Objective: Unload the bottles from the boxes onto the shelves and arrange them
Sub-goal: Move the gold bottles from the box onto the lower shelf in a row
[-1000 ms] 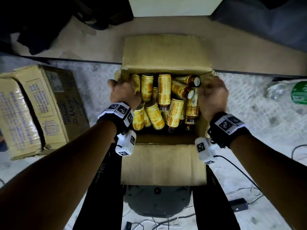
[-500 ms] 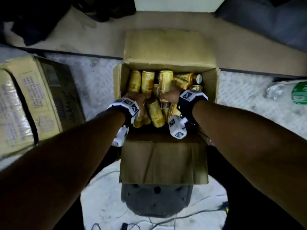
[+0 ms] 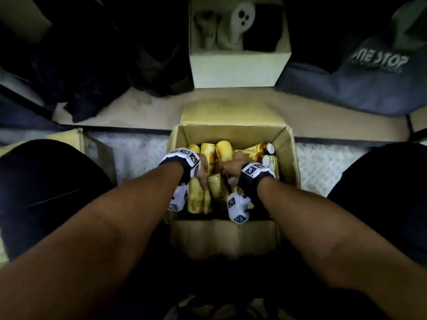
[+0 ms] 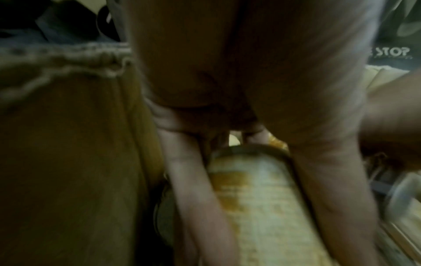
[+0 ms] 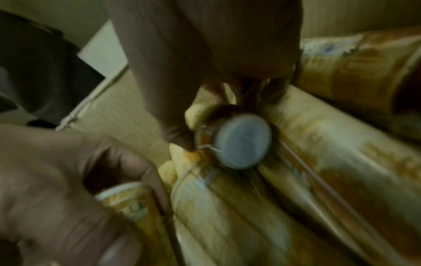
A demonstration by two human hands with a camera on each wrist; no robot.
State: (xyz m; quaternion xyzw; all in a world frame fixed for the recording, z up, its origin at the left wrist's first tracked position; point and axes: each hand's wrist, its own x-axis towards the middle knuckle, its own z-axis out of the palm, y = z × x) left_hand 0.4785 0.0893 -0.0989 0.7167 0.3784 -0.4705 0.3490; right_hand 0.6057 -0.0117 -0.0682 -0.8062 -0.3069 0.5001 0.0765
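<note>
An open cardboard box on the floor holds several yellow-labelled bottles lying on their sides. Both my hands are down inside it. My left hand grips one bottle round its body, fingers on one side and thumb on the other. My right hand pinches the neck of another bottle just behind its grey cap. In the right wrist view my left hand shows at lower left, holding its bottle. The wristbands hide most of the fingers from the head camera.
A tan shelf board runs just behind the box. On it stand a white box, dark bags and a grey-blue bag printed "ONE STOP". A second cardboard box stands at left. My knees flank the box.
Both hands have left the box's side flaps, gone down among the bottles and closed on one each. The head camera has tilted up, bringing the shelf into view.
</note>
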